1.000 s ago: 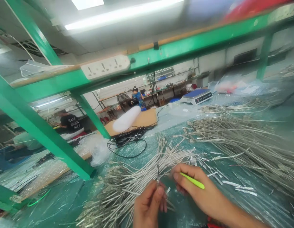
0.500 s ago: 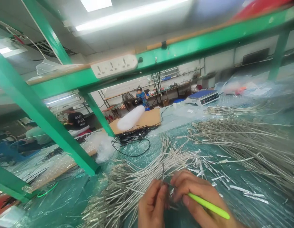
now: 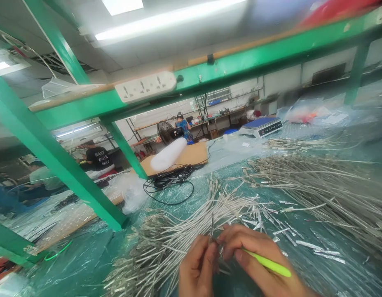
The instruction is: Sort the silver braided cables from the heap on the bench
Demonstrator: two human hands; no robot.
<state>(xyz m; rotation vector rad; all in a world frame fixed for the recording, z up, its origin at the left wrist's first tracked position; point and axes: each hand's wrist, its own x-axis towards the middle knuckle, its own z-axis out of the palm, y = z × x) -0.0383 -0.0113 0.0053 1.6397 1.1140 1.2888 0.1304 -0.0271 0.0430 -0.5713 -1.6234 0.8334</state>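
My left hand (image 3: 198, 264) is closed, pinching the end of a thin cable between thumb and fingertips. The cable's silvery tip (image 3: 212, 222) sticks up above the fingers. Close beside it, my right hand (image 3: 255, 258) is curled around a slim tool with a bright yellow-green handle (image 3: 271, 264). The tool's working end is hidden by my fingers, which nearly touch the left fingertips. Behind and left of my hands lies a bundle of pale grey cables (image 3: 184, 227). Strips of silver foil (image 3: 308, 244) are scattered to the right.
A larger cable pile (image 3: 326, 189) covers the table's right side. Farther back stand a weighing scale (image 3: 261, 126), a black cable coil (image 3: 172, 176) and a white foam roll (image 3: 168, 154). A green frame (image 3: 85, 177) with a power strip (image 3: 146, 87) crosses ahead. Other people sit beyond.
My right hand has shifted slightly left toward the left fingertips, and the yellow-green handle has moved with it. The left hand stays almost in place, still pinching the cable.
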